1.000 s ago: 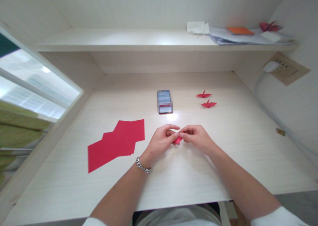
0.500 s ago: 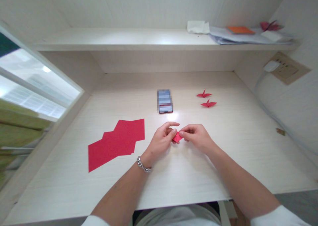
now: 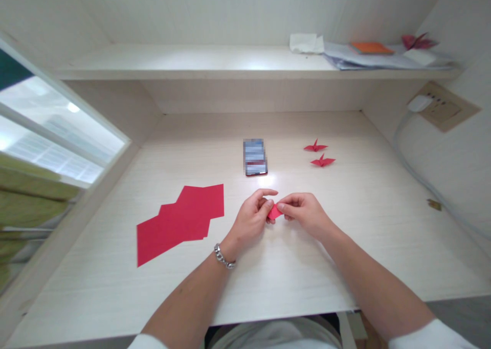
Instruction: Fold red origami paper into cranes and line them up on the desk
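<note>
Between my two hands is a small piece of folded red paper [image 3: 274,213], partly covered by my fingers. My left hand [image 3: 252,213] pinches its left side between thumb and fingers, with the index finger stretched out above. At its right side, the thumb and fingertips of my right hand [image 3: 303,210] grip the paper's edge. Two red paper cranes, one behind [image 3: 315,147] and one in front [image 3: 322,161], stand beyond my right hand. Overlapping sheets of red paper [image 3: 184,216] lie flat to the left of my left hand.
A phone [image 3: 255,157] lies on the desk beyond my hands. Along the back runs a shelf [image 3: 192,62] holding papers [image 3: 356,58], an orange pad [image 3: 371,48] and a larger paper crane [image 3: 419,42]. A white cable [image 3: 412,170] trails down the right side from a wall socket [image 3: 447,106].
Both hands stay in nearly the same place with the folded paper between them. The paper's visible shape differs slightly, and my left wrist has shifted a little to the right.
</note>
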The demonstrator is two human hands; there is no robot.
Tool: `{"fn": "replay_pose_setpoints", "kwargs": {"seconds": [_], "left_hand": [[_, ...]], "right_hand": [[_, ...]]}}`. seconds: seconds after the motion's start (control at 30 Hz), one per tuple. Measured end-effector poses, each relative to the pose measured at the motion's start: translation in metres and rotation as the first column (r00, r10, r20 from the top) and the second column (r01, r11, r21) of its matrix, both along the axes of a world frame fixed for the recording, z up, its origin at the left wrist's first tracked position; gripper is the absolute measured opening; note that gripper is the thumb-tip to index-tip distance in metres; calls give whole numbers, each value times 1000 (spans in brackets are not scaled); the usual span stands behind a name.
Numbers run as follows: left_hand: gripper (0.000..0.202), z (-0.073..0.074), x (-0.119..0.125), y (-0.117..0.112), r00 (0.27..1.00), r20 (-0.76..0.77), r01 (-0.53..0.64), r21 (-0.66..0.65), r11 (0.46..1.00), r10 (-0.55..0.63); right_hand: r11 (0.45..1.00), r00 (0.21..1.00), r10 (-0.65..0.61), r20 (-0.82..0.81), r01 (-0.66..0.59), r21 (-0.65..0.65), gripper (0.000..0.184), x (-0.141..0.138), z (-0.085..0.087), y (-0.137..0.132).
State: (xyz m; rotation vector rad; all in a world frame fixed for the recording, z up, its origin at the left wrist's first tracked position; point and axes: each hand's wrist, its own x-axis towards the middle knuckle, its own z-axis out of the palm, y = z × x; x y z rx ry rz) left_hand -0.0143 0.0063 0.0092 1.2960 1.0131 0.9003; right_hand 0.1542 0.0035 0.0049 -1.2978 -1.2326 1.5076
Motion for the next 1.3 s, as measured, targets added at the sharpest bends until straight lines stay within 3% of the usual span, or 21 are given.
{"fn": "replay_pose_setpoints", "kwargs": {"seconds": [0.33, 0.57, 0.8, 1.07, 1.3], "left_hand": [[30, -4, 0, -1, 998, -58, -21, 99, 995, 26], [35, -6, 1, 1, 999, 45, 8, 18, 1000, -9], [29, 5, 1, 0, 985, 71, -158, 40, 987, 155], [29, 4, 4, -1, 986, 83, -150, 33, 988, 146], [26, 5, 5, -2, 982, 110, -156, 31, 987, 152]], "right_hand": [[999, 998, -3, -68, 0, -49, 23, -1, 0, 1], [1000, 999, 10, -31, -10, 12, 24, 0, -2, 1], [991, 974, -133, -181, 125, -52, 35, 9, -2, 8], [993, 990, -89, -109, 97, 70, 27, 2, 1, 4], [995, 974, -101, -205, 101, -7, 36, 9, 1, 7]]}}
